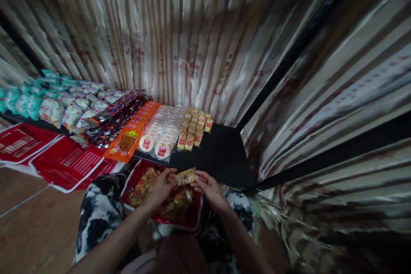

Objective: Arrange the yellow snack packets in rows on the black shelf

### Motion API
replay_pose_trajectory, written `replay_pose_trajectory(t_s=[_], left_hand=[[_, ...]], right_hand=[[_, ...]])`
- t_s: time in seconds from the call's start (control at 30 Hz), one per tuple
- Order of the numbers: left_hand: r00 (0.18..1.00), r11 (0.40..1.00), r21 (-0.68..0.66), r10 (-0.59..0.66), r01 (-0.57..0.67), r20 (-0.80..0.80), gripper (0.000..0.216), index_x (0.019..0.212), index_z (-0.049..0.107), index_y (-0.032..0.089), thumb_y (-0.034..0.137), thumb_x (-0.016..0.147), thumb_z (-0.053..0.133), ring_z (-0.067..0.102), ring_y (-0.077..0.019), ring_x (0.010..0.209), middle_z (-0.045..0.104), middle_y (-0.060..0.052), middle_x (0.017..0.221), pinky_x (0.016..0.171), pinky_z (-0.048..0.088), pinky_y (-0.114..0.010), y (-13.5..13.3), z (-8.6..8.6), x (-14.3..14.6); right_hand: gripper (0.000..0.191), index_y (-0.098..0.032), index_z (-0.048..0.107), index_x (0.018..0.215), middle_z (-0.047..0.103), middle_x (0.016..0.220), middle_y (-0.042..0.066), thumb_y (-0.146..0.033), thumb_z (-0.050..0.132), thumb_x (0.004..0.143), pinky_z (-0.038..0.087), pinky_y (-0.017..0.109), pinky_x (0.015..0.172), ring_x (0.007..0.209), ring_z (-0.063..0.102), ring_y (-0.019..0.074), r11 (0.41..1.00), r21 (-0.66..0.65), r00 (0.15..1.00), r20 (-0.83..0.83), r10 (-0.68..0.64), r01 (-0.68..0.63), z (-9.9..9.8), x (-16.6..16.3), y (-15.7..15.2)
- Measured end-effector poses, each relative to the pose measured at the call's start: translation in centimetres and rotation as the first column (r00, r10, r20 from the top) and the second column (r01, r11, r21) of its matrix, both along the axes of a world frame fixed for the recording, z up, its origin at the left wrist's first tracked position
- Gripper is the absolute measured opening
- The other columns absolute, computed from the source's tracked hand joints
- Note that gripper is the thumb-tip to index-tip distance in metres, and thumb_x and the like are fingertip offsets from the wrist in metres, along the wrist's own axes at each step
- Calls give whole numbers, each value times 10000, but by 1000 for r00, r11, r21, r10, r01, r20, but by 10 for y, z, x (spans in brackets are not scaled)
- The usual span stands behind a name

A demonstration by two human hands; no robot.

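Both of my hands pinch one small wrapped snack packet, yellow-brown in clear wrap. My left hand grips its left end and my right hand its right end, fingers closed. The packet hangs just above a red basket on my lap that holds several more such packets. Ahead, a black table carries rows of the same packets standing in lines at its middle.
On the table, from the left, lie green-and-white bags, dark packets, an orange packet row and round white cakes in clear wrap. Red baskets lie on the wooden floor at left. Striped curtains hang behind and to the right.
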State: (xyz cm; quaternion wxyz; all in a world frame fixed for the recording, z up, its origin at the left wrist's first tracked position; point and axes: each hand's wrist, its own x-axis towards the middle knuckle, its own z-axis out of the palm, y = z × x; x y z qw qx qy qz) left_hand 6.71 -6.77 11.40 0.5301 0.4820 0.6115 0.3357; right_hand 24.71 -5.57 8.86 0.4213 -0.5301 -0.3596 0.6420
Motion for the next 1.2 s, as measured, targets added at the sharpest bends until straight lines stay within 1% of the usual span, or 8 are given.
replay_pose_trajectory(t_s=[0.13, 0.33, 0.47, 0.67, 0.77, 0.93, 1.03, 1.2], left_hand=[[970, 919, 377, -23, 116, -242, 251, 1012, 571, 173, 171, 780, 473, 554, -170, 967, 573, -71, 1014, 851, 476, -289, -12, 10, 18], [872, 558, 766, 143, 320, -469, 316, 1128, 515, 201, 115, 844, 407, 490, -191, 1100, 507, -93, 1114, 880, 495, -332, -21, -5, 32], [822, 376, 836, 256, 400, -509, 339, 1133, 505, 176, 68, 819, 440, 479, -201, 1100, 510, -102, 1095, 851, 516, -345, -18, -15, 33], [817, 298, 841, 240, 451, -523, 325, 1131, 513, 192, 84, 838, 423, 452, -202, 1141, 508, -103, 1116, 848, 510, -341, -11, -7, 29], [826, 312, 825, 174, 471, -537, 310, 1121, 526, 222, 128, 837, 444, 406, -223, 1188, 469, -97, 1173, 867, 494, -363, -5, 1, 24], [826, 519, 715, 31, 468, -563, 299, 1065, 575, 238, 129, 830, 424, 521, -152, 949, 467, -65, 1111, 753, 511, -264, 15, 19, 25], [851, 559, 691, -50, 458, -523, 322, 987, 610, 211, 76, 811, 377, 534, -137, 899, 493, -56, 1006, 762, 507, -255, 33, 30, 37], [874, 571, 705, -45, 421, -485, 396, 1094, 573, 209, 58, 778, 388, 478, -190, 1106, 437, -96, 1217, 915, 469, -343, 54, 39, 66]], right_hand=[[421, -179, 601, 917, 671, 819, 35, -400, 745, 589, 522, 273, 716, 743, 653, 147, 991, -17, 974, -183, -133, 132, 18, 5, 2], [393, -191, 626, 996, 694, 898, 47, -349, 724, 650, 526, 255, 670, 781, 657, 161, 993, -16, 921, -370, -118, 121, 44, 12, -4], [364, -197, 640, 1013, 696, 889, 41, -323, 714, 680, 515, 220, 638, 744, 649, 134, 995, -23, 907, -411, -96, 95, 48, 19, -6], [343, -175, 652, 971, 683, 835, 45, -427, 647, 739, 492, 219, 646, 724, 625, 122, 996, -18, 916, -392, -84, 83, 50, 25, -3], [283, -183, 653, 866, 668, 821, 17, -388, 712, 679, 475, 225, 668, 739, 616, 126, 996, 33, 940, -335, -66, 81, 46, 27, -2], [335, -206, 631, 903, 665, 852, 4, -318, 766, 617, 450, 247, 734, 786, 611, 136, 989, 130, 969, -227, 99, -71, 40, 33, -2], [396, -202, 626, 973, 668, 916, 30, -322, 760, 619, 438, 290, 805, 847, 608, 161, 966, 189, 972, -121, 201, -176, 43, 37, 2], [397, -193, 633, 959, 676, 928, 44, -351, 749, 613, 431, 288, 816, 864, 601, 163, 980, 201, 999, -33, 2, 5, 47, 49, 24]])
